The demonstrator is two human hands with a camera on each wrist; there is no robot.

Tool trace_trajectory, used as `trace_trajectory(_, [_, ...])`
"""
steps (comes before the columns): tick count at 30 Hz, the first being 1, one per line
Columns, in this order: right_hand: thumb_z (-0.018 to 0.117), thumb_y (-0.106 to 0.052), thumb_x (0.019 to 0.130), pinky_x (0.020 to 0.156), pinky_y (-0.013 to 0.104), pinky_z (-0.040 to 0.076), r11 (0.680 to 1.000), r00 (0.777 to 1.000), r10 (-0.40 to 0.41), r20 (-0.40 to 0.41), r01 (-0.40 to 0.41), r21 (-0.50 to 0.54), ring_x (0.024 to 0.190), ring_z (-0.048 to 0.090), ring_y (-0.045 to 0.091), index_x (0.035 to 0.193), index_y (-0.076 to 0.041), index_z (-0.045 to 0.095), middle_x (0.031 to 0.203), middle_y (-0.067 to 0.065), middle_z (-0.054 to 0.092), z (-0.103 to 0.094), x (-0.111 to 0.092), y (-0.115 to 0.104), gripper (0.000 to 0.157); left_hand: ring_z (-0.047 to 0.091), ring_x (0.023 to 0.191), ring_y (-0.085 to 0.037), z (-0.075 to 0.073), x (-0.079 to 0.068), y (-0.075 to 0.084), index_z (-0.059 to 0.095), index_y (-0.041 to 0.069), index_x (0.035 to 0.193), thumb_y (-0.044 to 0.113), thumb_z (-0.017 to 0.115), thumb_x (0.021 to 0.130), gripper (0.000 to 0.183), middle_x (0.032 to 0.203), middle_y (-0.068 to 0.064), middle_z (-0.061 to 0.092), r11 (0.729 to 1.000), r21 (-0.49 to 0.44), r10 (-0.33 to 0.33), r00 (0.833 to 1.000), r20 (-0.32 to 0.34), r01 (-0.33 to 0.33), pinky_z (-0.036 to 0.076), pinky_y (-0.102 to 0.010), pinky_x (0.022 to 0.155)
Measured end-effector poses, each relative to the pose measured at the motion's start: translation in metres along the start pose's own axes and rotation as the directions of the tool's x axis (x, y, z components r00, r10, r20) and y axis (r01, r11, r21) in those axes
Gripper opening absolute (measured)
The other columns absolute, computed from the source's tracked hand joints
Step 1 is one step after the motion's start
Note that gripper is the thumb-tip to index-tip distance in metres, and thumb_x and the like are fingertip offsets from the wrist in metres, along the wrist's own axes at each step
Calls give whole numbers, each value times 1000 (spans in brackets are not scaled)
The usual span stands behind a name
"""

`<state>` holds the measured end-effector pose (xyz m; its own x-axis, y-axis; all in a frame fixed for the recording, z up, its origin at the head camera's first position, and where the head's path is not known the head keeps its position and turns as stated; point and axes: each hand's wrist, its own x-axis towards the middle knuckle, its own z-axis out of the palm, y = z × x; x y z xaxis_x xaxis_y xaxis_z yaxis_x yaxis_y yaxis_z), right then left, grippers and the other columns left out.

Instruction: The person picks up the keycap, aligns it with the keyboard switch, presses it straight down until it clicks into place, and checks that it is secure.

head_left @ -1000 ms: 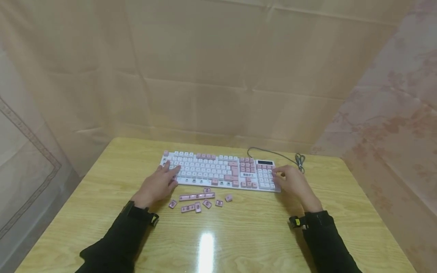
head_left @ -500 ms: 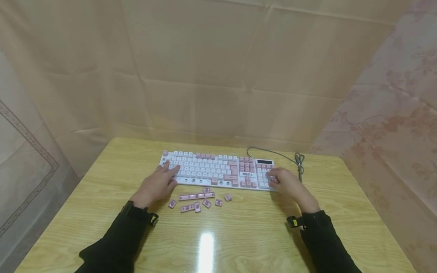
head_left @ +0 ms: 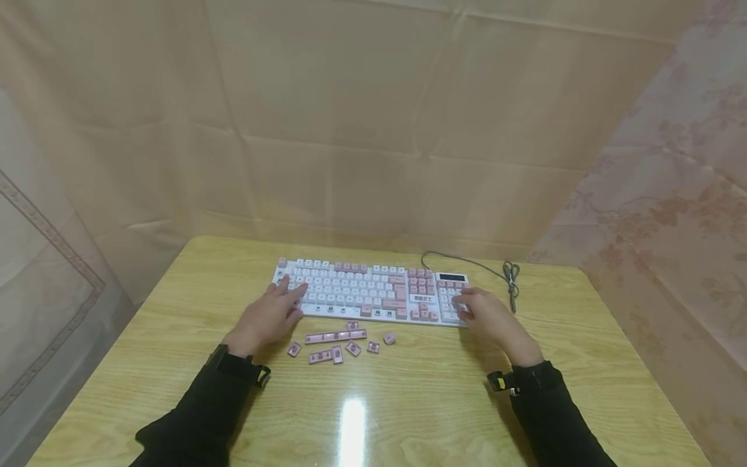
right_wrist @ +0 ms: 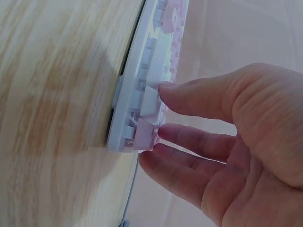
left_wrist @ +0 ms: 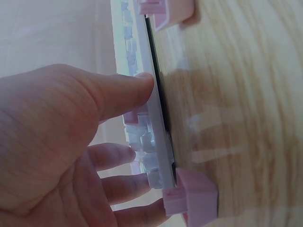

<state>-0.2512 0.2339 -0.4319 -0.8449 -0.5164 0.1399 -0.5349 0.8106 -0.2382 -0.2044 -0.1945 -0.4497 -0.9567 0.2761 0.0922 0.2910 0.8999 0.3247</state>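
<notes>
Where the wooden tabletop [head_left: 420, 402] spreads across the lower half of the head view, we find a pink-and-white keyboard [head_left: 350, 289] lying flat at the centre. Along its nearest row, dark switch sockets [head_left: 330, 309] stand exposed. We record the left hand [head_left: 265, 320] at the keyboard's end, left of centre: fingers spread and nearly straight against the keys, thumb on the front edge, as the left wrist view confirms; it grasps nothing. We record the right hand [head_left: 496, 318] at the number pad [head_left: 447, 308], right of centre: fingers gently bent, thumb and index tips apart, the thumb touching a white key [right_wrist: 151, 103] and the fingertips at or just beside a pink corner key [right_wrist: 143, 135]; we see no grip. Just in front of the keyboard, below centre, lie a long pink spacebar [head_left: 327, 337] and several smaller loose pink keycaps [head_left: 373, 347]. We note a grey cable [head_left: 463, 259] running from the back edge to a tied bundle [head_left: 511, 271] at right, and beige cloth [head_left: 362, 130] filling the upper frame.
</notes>
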Motion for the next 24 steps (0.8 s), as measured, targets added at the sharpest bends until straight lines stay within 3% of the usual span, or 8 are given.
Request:
trace_trajectory(5, [68,-6,83,94,53,43,1000,1000,-11,-19,11,-19,115,51,43,114,1,67,122,28,58,-1,-1,-2,31,28,129,-53,2,0,-1,41,8,144,24,53,95,53,148,-29,26,1000,6,-6,1000,5,6,28,-64,100])
trace_trajectory(14, [71,-15,83,96,51,43,991,987,-133,-89,133,-7,113,54,36,112,-2,68,121,22,60,-6,4,-17,32,28,128,-54,-1,1,1,41,7,143,23,54,95,52,148,-30,26,1000,1,-5,1000,3,5,28,-65,100])
trace_trajectory(18, [71,-16,83,96,50,43,969,965,-245,-95,248,21,112,54,34,110,-4,69,119,19,62,-2,9,-31,30,26,129,-54,-2,0,0,40,7,144,24,53,95,53,149,-30,24,1000,-7,-7,1000,14,7,27,-65,100])
trace_trajectory(24, [72,-16,82,88,38,49,912,917,-393,-70,399,101,101,58,21,110,-5,69,109,8,65,9,16,-56,31,25,129,-54,-1,1,-1,39,8,145,24,52,96,54,149,-31,23,1000,-16,-3,1000,21,3,26,-65,100])
